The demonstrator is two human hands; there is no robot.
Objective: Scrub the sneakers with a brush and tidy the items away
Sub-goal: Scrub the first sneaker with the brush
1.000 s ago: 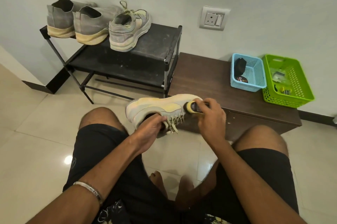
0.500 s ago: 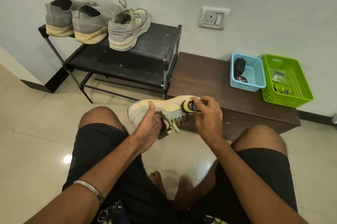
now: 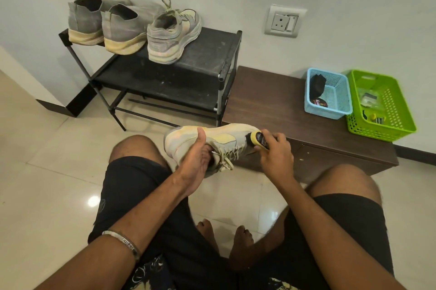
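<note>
My left hand grips the sneaker at its collar, thumb over the side and fingers tucked into the opening, holding it in the air between my knees, just near of the bench. My right hand is curled around the brush, its bristles touching the toe end on the right. The likeliest trouble, I think, is the sneaker twisting in my grip: I hold only the heel end, and brushing hard at the far toe levers against that hold. The loose laces hang close to the bristles and could snag. If the brush slips off the toe it could knock the bench edge. On the rack to the far left stand three more shoes, among them the mate. The blue basket and green basket sit far right on the bench, waiting for the tidying.
</note>
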